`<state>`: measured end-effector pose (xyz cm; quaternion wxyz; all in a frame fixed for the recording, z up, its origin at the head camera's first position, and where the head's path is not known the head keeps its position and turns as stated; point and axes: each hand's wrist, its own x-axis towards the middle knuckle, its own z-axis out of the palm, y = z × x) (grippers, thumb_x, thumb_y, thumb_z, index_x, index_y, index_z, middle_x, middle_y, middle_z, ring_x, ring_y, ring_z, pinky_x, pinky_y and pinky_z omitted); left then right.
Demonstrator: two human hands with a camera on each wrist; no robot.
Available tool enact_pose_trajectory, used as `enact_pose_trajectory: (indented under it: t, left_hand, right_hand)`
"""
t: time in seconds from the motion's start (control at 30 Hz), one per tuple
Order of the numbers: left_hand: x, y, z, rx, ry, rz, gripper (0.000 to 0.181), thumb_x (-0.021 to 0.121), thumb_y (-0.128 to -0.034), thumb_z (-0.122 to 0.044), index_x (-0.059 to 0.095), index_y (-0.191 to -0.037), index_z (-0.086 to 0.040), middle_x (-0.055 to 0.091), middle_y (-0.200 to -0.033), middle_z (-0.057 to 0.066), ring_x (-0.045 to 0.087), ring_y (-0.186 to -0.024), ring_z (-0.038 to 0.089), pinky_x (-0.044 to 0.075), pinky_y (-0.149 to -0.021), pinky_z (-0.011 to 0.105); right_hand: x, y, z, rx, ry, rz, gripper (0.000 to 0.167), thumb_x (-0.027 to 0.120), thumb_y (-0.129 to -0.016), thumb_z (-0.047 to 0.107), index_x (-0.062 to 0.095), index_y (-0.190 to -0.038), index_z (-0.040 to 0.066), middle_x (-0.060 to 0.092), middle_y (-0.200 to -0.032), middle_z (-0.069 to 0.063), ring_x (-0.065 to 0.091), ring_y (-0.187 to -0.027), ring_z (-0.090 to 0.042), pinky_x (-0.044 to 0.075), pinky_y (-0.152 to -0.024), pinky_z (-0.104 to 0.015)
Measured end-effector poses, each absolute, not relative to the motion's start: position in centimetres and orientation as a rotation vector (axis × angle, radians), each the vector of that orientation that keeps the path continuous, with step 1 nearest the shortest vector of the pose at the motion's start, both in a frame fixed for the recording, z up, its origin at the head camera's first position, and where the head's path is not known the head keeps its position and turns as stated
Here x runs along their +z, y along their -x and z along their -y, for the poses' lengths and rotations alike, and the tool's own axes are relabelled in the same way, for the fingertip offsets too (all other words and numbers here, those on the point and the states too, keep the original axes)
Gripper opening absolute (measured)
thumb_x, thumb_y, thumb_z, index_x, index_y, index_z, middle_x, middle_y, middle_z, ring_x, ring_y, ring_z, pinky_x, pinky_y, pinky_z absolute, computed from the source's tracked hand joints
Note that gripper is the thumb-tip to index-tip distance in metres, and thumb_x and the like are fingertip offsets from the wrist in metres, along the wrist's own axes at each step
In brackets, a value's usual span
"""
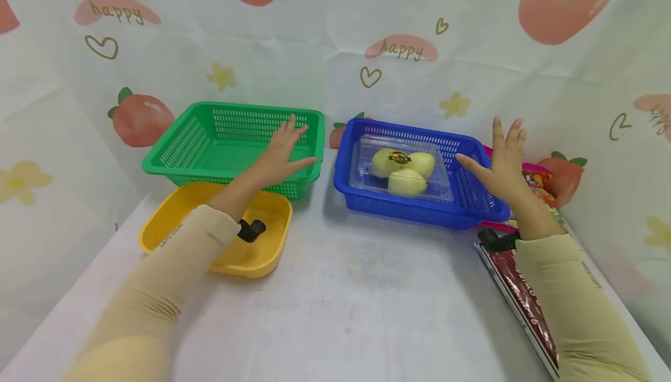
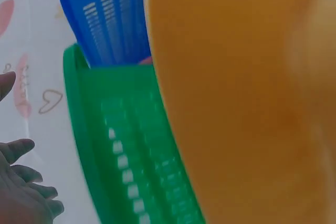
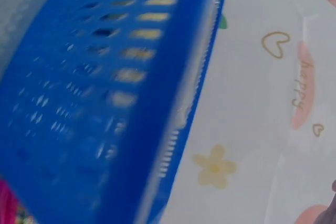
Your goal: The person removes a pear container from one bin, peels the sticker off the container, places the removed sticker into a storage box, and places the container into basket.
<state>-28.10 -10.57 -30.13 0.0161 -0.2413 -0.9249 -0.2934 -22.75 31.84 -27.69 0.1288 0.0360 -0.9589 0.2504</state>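
Observation:
With fingers spread and nothing held, my left hand (image 1: 283, 152) is raised in front of the green basket (image 1: 251, 108); its forearm crosses over the yellow basin (image 1: 280, 242). The left wrist view has the left hand (image 2: 26, 184) at its lower left edge. My right hand (image 1: 500, 163) is also raised, fingers apart, near the right end of the blue basket (image 1: 409, 210). Inside the blue basket lies a clear plastic box (image 1: 445, 190) with three pale yellow-green round fruits (image 1: 407, 183) and a dark label. No items show in the visible part of the green basket.
Under the right forearm lies a flat dark red package (image 1: 516, 289) with white lettering. Behind the right wrist is a bright pink colourful packet (image 1: 537, 178), partly hidden. A white cloth (image 1: 335, 15) printed with fruits, hearts and flowers hangs behind the white table (image 1: 346, 312).

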Motion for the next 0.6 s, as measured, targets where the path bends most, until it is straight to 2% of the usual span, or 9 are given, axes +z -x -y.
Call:
enact_pose_trajectory:
  t: [0.23, 0.43, 0.6]
  left_hand:
    - [-30.5, 28.5, 7.2, -1.202, 0.723, 2.918, 0.077, 0.054, -0.091, -0.044, 0.013, -0.151, -0.017, -0.011, -0.158, 0.006, -0.013, -0.145, 0.024, 0.004, -0.115, 0.057]
    - [-30.8, 28.5, 4.2, -1.423, 0.711, 2.936, 0.078, 0.054, -0.0909, -0.043, 0.012, -0.15, -0.017, -0.008, -0.159, 0.003, 0.001, -0.146, 0.024, 0.014, -0.116, 0.052]
    - [-30.9, 28.7, 2.6, -1.638, 0.642, 2.928, 0.079, 0.055, -0.0914, -0.039, 0.007, -0.151, -0.015, 0.007, -0.158, 0.008, 0.012, -0.145, 0.026, 0.02, -0.116, 0.049]
  right_hand:
    - [-26.7, 24.4, -30.0, 0.929, -0.142, 2.716, 0.095, 0.046, -0.088, 0.058, -0.018, -0.148, 0.02, -0.038, -0.147, -0.01, -0.037, -0.133, -0.034, -0.022, -0.103, -0.065]
    - [-26.6, 25.7, -29.0, 1.157, -0.151, 2.724, 0.088, 0.045, -0.09, 0.054, -0.019, -0.146, 0.029, -0.04, -0.146, -0.003, -0.04, -0.132, -0.027, -0.021, -0.101, -0.067]
    - [-26.7, 26.8, -28.3, 1.317, -0.105, 2.755, 0.089, 0.044, -0.09, 0.056, -0.021, -0.145, 0.032, -0.041, -0.146, 0.0, -0.039, -0.132, -0.024, -0.019, -0.104, -0.065]
